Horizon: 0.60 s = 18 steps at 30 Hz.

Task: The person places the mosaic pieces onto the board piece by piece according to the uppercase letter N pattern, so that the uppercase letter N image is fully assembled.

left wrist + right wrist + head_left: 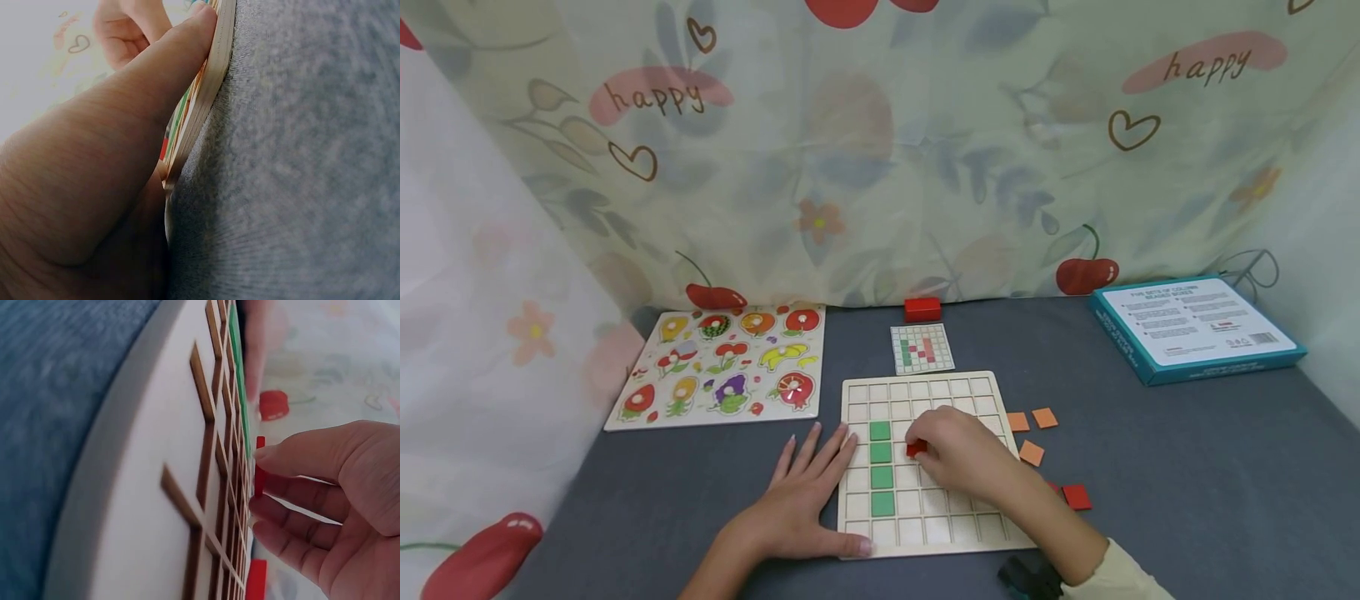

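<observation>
A pale wooden grid board (pixel 925 530) lies on the table, with a column of green square tiles (pixel 882 477) set in its second column from the left. My right hand (pixel 962 450) pinches a red square tile (pixel 260 467) between thumb and fingers, just over the board's cells right of the green column. The left hand (pixel 805 508) rests at the board's left edge with spread, straight fingers; its thumb (pixel 187 37) lies along the near left corner. Beyond the board lies a small pattern card (pixel 922 348) printed with green, pink and red squares.
Orange tiles (pixel 1032 453) and red tiles (pixel 1077 497) lie right of the board, partly behind the right forearm. A fruit puzzle board (pixel 715 408) is at back left, a red block (pixel 922 310) behind the card, a teal-edged box (pixel 1202 329) at back right. A dark object (pixel 1030 577) sits by the right sleeve.
</observation>
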Each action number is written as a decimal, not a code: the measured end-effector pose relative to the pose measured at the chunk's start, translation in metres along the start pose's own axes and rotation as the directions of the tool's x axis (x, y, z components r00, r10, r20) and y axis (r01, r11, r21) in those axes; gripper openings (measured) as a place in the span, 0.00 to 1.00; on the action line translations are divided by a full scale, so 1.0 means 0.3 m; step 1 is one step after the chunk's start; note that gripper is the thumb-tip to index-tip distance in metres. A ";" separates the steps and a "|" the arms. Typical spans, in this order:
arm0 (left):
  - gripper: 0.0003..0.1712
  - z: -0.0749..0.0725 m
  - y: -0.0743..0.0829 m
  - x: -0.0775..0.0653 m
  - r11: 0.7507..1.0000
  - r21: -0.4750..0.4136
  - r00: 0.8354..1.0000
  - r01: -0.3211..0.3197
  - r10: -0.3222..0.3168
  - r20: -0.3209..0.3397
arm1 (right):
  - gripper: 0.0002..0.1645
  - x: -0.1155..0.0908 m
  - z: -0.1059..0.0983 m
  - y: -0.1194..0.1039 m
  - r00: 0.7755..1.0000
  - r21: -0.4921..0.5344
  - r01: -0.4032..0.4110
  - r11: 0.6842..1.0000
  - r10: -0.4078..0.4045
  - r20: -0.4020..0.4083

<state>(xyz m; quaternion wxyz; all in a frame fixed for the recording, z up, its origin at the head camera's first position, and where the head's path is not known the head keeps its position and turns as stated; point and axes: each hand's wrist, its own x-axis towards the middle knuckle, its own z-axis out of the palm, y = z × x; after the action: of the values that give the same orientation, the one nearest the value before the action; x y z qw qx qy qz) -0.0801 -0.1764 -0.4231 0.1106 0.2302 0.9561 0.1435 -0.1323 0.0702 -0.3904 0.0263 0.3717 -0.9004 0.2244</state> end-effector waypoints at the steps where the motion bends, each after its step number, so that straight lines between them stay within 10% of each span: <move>1: 0.65 0.001 0.000 0.000 1.000 0.001 1.000 0.001 -0.001 0.001 | 0.08 0.003 0.004 -0.003 1.000 -0.004 0.011 1.000 -0.011 0.004; 18: 0.65 0.000 0.001 -0.001 1.000 -0.008 1.000 -0.002 0.002 -0.004 | 0.08 0.026 0.049 -0.057 0.998 -0.100 0.060 0.993 -0.060 -0.001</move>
<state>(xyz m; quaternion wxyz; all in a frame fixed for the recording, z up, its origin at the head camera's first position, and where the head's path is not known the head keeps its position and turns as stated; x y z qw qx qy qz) -0.0797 -0.1763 -0.4229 0.1093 0.2303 0.9556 0.1479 -0.1245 0.0481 -0.3953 0.0534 0.3965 -0.8988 0.1790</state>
